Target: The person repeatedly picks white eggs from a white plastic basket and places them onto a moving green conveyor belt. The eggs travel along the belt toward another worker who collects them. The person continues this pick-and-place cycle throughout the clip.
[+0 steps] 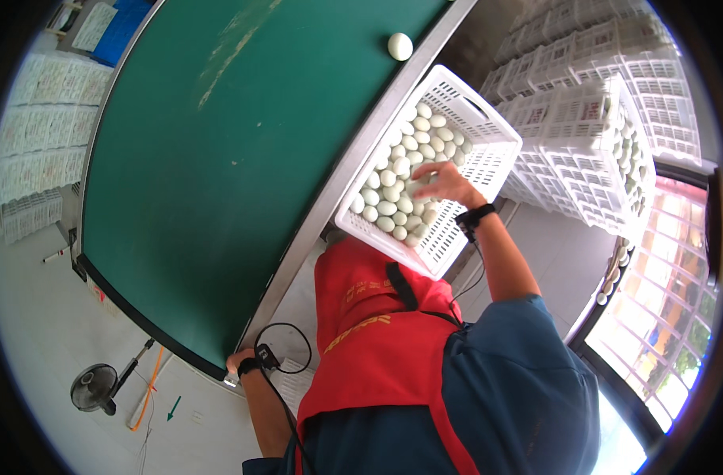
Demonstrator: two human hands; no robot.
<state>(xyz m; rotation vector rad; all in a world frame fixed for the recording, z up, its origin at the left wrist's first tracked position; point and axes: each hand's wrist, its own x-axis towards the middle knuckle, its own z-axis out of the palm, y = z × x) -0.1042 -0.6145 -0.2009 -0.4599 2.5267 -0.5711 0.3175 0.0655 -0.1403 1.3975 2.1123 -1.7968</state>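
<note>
A white slatted plastic crate (498,142) stands against the metal edge of a green conveyor belt (219,178). Pale eggs (387,208) lie in it, mostly towards the belt side. My right hand (444,183) is over the eggs inside the crate, its fingers curved and spread around or just above an egg; whether it touches one I cannot tell. At the near corner of the belt frame, my left hand (240,360) rests on the edge, its fingers partly hidden. One single egg (400,47) sits on the belt beside its metal rim, beyond the crate.
Stacked white crates (575,124) holding eggs stand at the right, near a barred window (664,297). More stacked crates (47,119) are beyond the belt at the left. A fan (94,387) is at the lower left. Cables hang from both wrists.
</note>
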